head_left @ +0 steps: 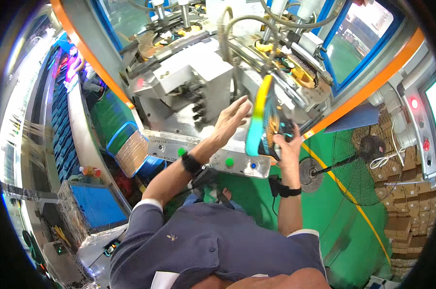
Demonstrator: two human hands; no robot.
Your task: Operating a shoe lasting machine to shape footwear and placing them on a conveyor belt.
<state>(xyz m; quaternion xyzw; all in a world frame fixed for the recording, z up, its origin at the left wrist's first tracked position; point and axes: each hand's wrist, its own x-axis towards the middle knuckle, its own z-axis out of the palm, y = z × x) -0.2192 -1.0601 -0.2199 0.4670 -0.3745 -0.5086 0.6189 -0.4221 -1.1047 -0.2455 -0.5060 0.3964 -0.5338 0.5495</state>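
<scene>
I hold a shoe (pixel 260 120) upright in front of a grey machine (pixel 198 82); its sole runs from yellow at the top to blue at the bottom. My right hand (pixel 288 144) grips the shoe at its lower back part. My left hand (pixel 232 118) has its fingers spread and rests flat against the sole side of the shoe. Both wrists wear black bands.
A metal panel (pixel 213 156) with green and blue buttons runs below the shoe. A standing fan (pixel 357 164) and stacked cardboard boxes (pixel 405 212) are at the right on the green floor. Blue crates (pixel 95 204) and a long conveyor (pixel 78 120) lie at the left.
</scene>
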